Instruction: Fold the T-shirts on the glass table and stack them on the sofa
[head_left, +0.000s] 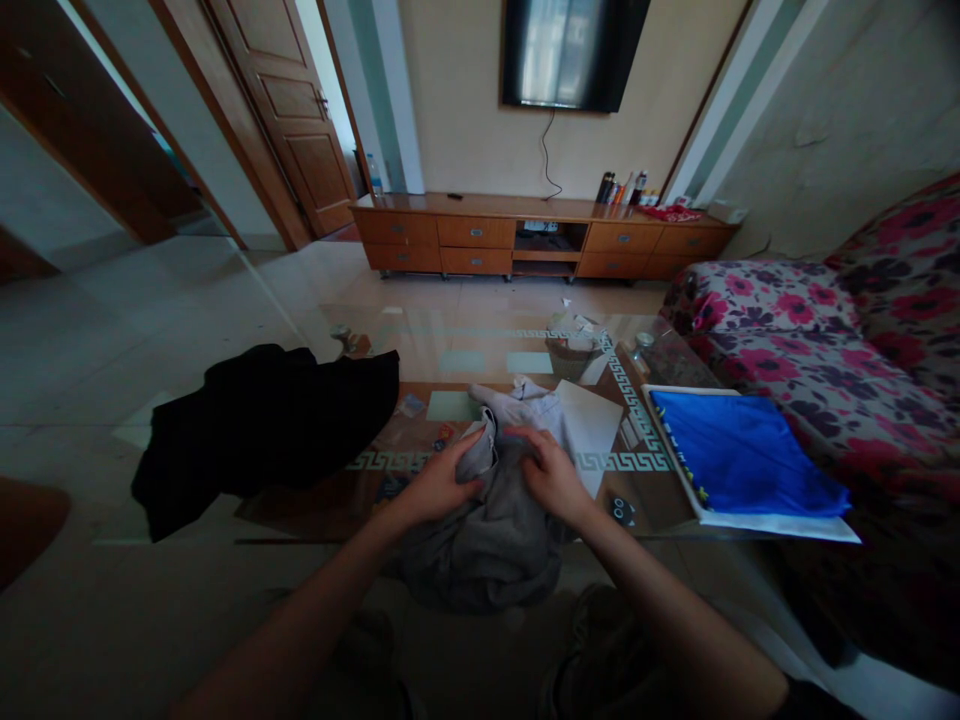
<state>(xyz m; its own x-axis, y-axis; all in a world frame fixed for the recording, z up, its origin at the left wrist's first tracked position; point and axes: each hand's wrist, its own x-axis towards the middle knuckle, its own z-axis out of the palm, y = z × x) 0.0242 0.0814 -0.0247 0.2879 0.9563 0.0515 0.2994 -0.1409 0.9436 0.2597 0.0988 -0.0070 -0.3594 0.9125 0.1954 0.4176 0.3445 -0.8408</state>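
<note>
A crumpled grey garment [495,540] lies at the near edge of the glass table and hangs over it. My left hand [439,485] is closed on a folded edge of this garment, its thumb along the cloth. To its right, my right hand [555,480] rests over the garment with the index finger stretched toward the left hand and the other fingers bent. No cloth shows gripped in it. The garment's lighter part spreads beyond both hands. What lies under the folds is hidden.
The glass table [420,462] bears a black cloth [277,430] on the left and a folded blue cloth [750,455] on a white board at right. A white sheet [592,420] lies beside the garment. A floral sofa [795,320] stands right; a wooden cabinet [472,232] stands beyond.
</note>
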